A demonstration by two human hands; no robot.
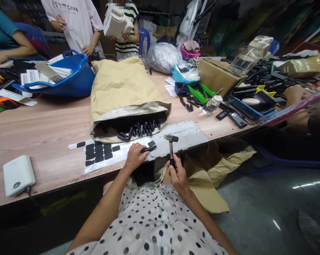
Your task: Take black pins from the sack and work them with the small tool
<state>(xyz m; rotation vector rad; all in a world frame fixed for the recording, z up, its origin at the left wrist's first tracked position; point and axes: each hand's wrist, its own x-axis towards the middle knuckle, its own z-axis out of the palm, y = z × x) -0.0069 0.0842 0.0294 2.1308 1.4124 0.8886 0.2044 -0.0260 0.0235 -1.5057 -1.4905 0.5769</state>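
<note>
My left hand [135, 156] is closed on a slim black cylindrical piece [149, 148], holding it low over the grey board [186, 136] near the table's front edge. In my right hand [178, 173] is a small hammer [171, 141], held upright by its black handle, its head to the right of the black piece and apart from it. Beyond the hands lies a paper sack [125, 83], its mouth towards me, with several similar black pieces [141, 129] inside the opening. A white sheet with black rounded stickers [98, 152] lies left of my left hand.
A white box with a cable [18, 175] sits at the table's left front. Further back are a blue basket [61, 86], a green tray [201, 92], a clear bottle [211, 105] and a cardboard box [218, 76]. Other people work across the table and at right.
</note>
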